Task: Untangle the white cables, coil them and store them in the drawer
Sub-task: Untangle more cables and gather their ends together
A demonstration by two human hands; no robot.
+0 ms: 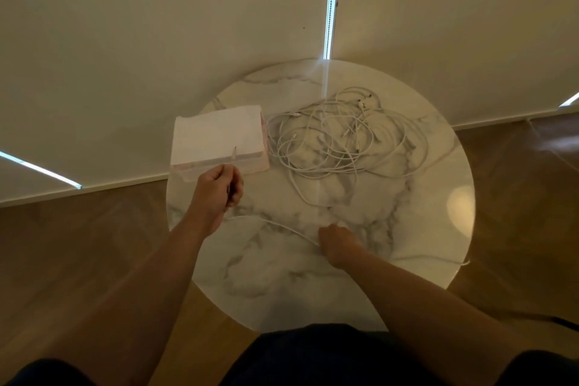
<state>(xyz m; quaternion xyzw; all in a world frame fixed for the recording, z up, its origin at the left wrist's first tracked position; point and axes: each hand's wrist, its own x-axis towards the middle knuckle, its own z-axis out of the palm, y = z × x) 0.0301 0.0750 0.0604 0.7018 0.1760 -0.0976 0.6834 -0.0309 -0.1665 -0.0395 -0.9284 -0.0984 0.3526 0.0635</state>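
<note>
White cable [275, 224] is gripped by left hand [219, 188] beside the drawer [219, 138] and right hand [336, 243] mid-tabletop [282, 279], both fists curled tight.

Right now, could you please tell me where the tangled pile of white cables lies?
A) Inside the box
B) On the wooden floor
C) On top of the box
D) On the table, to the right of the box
D: the pile of white cables sprawls on the marble table, just right of the box, with nothing of the pile on its lid.
</note>
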